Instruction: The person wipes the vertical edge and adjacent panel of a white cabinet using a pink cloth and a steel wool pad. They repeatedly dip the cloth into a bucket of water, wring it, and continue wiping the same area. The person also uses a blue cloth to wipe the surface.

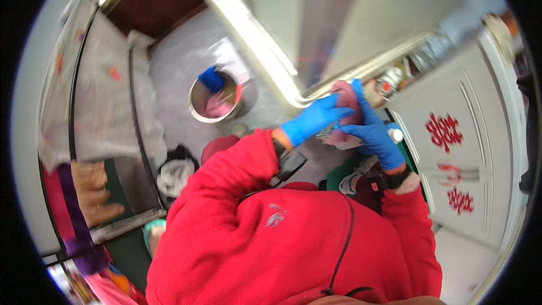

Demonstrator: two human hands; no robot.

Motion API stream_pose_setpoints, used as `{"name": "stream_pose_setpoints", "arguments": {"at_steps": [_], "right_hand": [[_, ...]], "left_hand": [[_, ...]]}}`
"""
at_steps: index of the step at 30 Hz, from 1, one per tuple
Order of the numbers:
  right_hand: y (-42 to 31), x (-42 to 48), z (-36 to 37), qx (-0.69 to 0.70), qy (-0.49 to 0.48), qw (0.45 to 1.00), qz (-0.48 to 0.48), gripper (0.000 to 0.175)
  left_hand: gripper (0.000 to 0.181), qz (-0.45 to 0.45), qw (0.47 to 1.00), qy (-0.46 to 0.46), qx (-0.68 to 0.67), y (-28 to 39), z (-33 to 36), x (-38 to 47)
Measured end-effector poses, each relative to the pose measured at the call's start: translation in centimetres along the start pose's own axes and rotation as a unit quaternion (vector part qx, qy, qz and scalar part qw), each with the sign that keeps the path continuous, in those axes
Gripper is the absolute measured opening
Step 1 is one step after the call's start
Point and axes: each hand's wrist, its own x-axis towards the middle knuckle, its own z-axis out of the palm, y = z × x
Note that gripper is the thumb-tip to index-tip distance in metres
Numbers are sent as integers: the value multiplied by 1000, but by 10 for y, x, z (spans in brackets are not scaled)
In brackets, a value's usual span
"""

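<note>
Both of my hands wear blue gloves and meet on a bunched pink cloth in front of me. My left hand presses against the cloth's left side with its fingers. From the right, my right hand grips the same cloth, thumb and fingers spread around it. A grey patterned patch shows below the left fingers; I cannot tell what it is. Just beyond the cloth is the corner of a large panel with a pale, shiny frame. Motion blur hides whether the cloth touches that frame.
A bucket on the grey floor holds a blue item and pink cloth. At right stands a white cabinet with red decorations. A black-rod rack with a translucent cover is at left. Small containers stand near my right hand.
</note>
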Motion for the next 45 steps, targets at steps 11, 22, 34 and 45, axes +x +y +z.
{"name": "stream_pose_setpoints", "arguments": {"at_steps": [11, 22, 34, 45], "right_hand": [[22, 12, -6, 78, -96, 980, 158, 90], [9, 26, 26, -21, -240, 945, 223, 72], [-5, 92, 129, -11, -166, 942, 291, 57], [17, 136, 179, -40, -151, 947, 280, 57]], "left_hand": [[38, 10, 983, -107, 148, 19, -62, -48], [31, -77, 929, 336, 135, 89, -314, -238], [58, -303, 852, 427, -15, -229, -330, -306], [44, -369, 820, 419, 125, -336, -333, -210]]}}
